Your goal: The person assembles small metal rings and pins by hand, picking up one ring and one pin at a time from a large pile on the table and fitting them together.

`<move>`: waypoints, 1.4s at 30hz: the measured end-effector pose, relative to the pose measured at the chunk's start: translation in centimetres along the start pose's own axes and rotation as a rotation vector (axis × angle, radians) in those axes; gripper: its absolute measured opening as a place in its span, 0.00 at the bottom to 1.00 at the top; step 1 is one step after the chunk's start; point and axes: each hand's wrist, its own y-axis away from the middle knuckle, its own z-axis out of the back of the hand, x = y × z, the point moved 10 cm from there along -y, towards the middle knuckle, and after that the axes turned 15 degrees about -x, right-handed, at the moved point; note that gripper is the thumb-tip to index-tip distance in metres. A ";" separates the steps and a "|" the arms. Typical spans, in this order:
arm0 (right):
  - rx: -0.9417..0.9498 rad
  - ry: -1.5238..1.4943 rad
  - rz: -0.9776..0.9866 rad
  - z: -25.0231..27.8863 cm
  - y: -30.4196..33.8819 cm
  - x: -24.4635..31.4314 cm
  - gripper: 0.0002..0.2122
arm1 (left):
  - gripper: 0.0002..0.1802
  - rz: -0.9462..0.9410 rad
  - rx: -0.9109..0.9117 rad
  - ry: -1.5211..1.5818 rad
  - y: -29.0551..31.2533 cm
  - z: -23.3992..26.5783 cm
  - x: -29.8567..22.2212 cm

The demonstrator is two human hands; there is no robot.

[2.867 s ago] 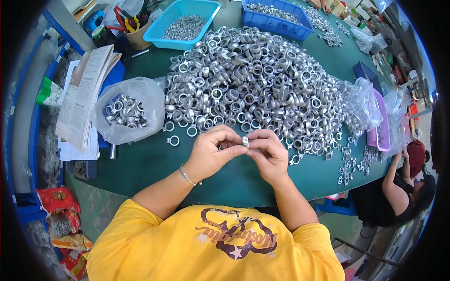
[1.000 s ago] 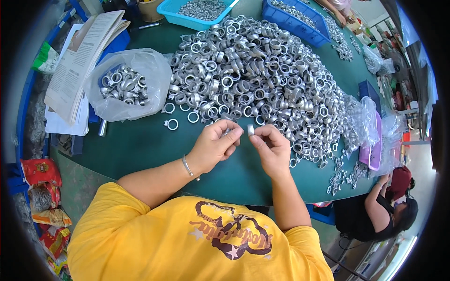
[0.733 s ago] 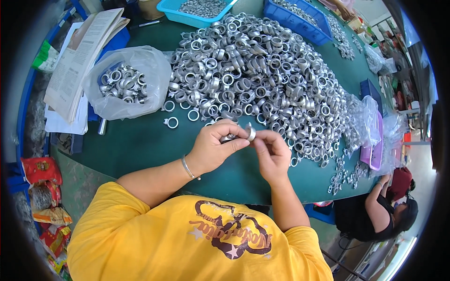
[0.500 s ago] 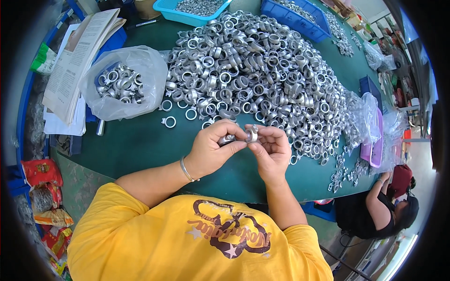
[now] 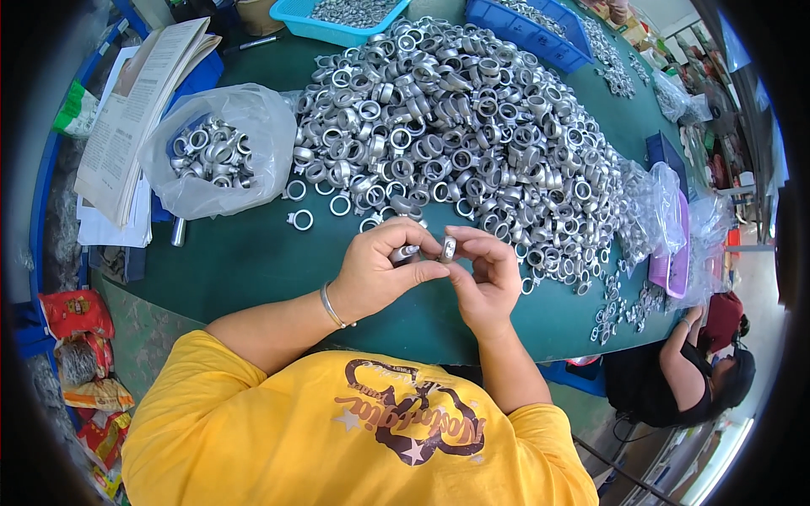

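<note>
A small silver metal ring [image 5: 448, 248] with a lug is pinched between the fingertips of both hands, above the near part of the table. My left hand [image 5: 375, 268], with a bangle on its wrist, is closed on the ring with thumb and forefinger. A short metal-tipped rod [image 5: 404, 252] also pokes out of its curled fingers; its kind is unclear. My right hand [image 5: 487, 282] touches the ring from the other side with thumb and forefinger. Beyond the hands rises a large heap of similar metal rings [image 5: 456, 118], with a few loose ones lying at its near edge.
A plastic bag [image 5: 274, 152] of rings stands left, beside a stack of papers [image 5: 139, 118]. At the back are a light-blue basket [image 5: 337, 34] and a blue bin [image 5: 540, 42]. A purple basket [image 5: 675, 261] with plastic bags is right. Another person [image 5: 675, 379] sits at the far right.
The ring has been turned between my fingertips and now shows its edge more. The tip of the rod shows a little more in my left hand. Both hands stay in nearly the same place.
</note>
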 end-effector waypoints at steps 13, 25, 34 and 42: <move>-0.092 0.935 0.551 -1.2 -3.7 1.2 0.08 | 0.05 0.877 -0.076 0.768 1.4 -1.1 5.6; 0.135 0.535 0.430 -1.7 -1.2 2.0 0.09 | 0.08 0.686 -0.041 0.394 1.3 -0.5 5.5; -0.023 0.186 0.030 0.8 -1.5 -0.4 0.06 | 0.06 0.162 0.013 0.065 -0.1 0.0 1.7; 0.111 -0.252 -0.463 -0.5 0.1 -3.9 0.09 | 0.07 0.031 0.025 -0.004 0.0 -0.4 0.7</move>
